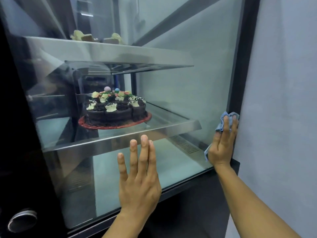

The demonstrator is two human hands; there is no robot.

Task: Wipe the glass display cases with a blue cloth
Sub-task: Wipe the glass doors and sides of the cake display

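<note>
A glass display case [197, 79] with a black frame fills the view. My right hand [222, 145] presses a crumpled blue cloth [227, 120] flat against the glass at its lower right corner, next to the black upright. Bits of the cloth stick out above my fingertips and below my palm. My left hand [139, 176] is spread flat against the lower middle of the glass, fingers pointing up, holding nothing.
Inside, a chocolate cake [115, 109] on a red board sits on the middle steel shelf [180, 131]. Pale pastries [96, 38] lie on the upper shelf. A grey wall [283, 100] stands right of the case. A round metal knob [22, 220] is at lower left.
</note>
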